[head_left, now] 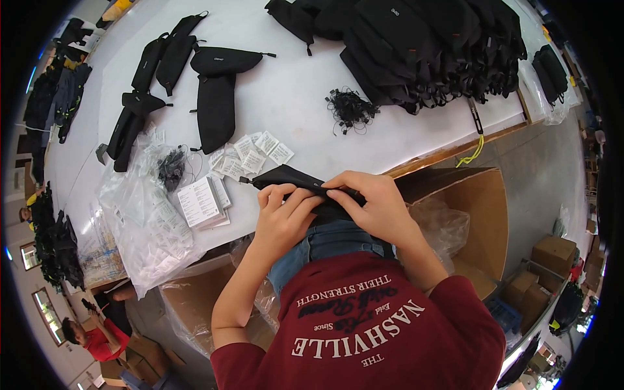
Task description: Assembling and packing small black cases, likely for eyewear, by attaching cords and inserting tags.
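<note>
A slim black zip bag (283, 174) lies across the near edge of the table, close to my body, with a small pull tab at its left end. My left hand (285, 211) has its fingers curled over the bag's near edge. From the right, my right hand (367, 194) pinches the bag's upper edge between thumb and fingers. My hands partly cover the bag's right half. Just beyond it are several small white printed packets (250, 156). Left of the bag sits a stack of white printed cards (199, 203), beside a tangle of thin black cords (172, 168).
More black bags (218, 110) lie at the far left, and a large black heap (429, 52) fills the far right. Another black cord bundle (351, 109) rests mid-table. Clear plastic bags (146, 221) hang over the near left edge. Open cardboard boxes (478, 221) stand below the table.
</note>
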### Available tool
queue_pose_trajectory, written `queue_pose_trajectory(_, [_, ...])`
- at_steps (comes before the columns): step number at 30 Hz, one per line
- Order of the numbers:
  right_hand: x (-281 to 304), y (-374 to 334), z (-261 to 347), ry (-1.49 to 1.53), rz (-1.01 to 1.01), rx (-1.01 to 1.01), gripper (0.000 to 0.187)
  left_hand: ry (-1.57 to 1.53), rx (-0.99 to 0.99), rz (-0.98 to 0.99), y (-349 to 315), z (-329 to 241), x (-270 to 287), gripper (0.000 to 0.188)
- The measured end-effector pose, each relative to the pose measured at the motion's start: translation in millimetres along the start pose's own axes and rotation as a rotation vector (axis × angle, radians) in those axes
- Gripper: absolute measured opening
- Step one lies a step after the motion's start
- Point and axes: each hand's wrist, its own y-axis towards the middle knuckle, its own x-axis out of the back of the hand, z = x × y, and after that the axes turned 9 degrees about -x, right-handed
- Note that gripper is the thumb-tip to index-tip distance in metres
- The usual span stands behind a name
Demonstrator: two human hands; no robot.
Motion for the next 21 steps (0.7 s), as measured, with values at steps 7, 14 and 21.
queue_pose_trajectory(7, [-2.0, 0.0, -0.1, 0.006, -0.012, -0.006, 0.012, 0.034, 0.011, -0.026, -0.2, -0.3, -1.3, 0.037])
queue_pose_trajectory(14, [-1.1, -0.6, 5.2, 0.045, 0.007, -0.032, 0.012, 0.023, -0.002, -0.076, -4.7, 1.7, -1.2, 0.039])
queue_pose_trajectory(21, [-3.5, -1.1, 5.8, 0.037, 0.005, -0.008, 0.012, 0.023, -0.015, -0.127, -4.5, 0.9, 0.8, 0.033])
